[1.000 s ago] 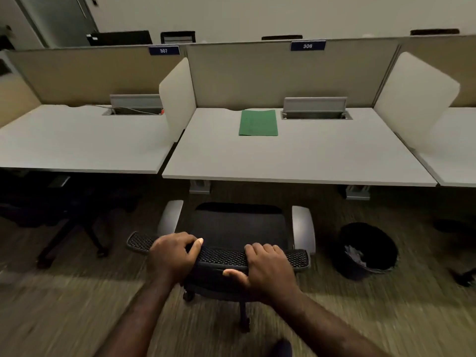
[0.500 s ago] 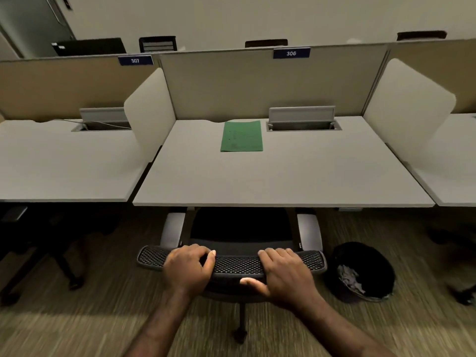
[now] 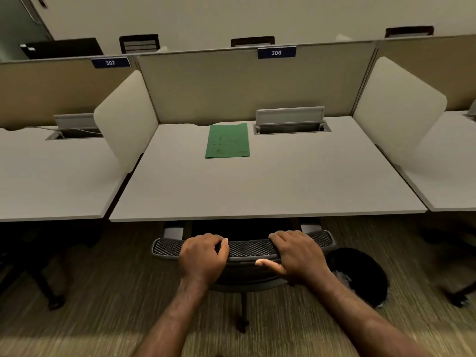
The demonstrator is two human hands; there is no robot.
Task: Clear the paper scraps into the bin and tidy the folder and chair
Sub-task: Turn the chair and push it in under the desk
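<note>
A black mesh office chair (image 3: 247, 249) stands at the front edge of the grey desk (image 3: 270, 191), its seat hidden under the desktop. My left hand (image 3: 203, 256) grips the top of the backrest left of centre. My right hand (image 3: 296, 256) grips the same bar right of centre, thumb stretched along its near side. A green folder (image 3: 228, 140) lies flat at the back of the desk, beside the cable slot. A black bin (image 3: 360, 275) sits on the carpet to the right of the chair, partly behind my right forearm, with crumpled paper (image 3: 341, 275) inside.
Beige partitions (image 3: 252, 86) and white side screens (image 3: 126, 119) enclose the desk. An open cable flap (image 3: 291, 119) sits at the back right. Neighbouring desks (image 3: 51, 176) lie on both sides, with dark chair bases (image 3: 49, 292) beneath them.
The chair has rolled forward under the desk with both hands on its backrest. The view has closed in on the desk, and the seat and armrests are now mostly hidden.
</note>
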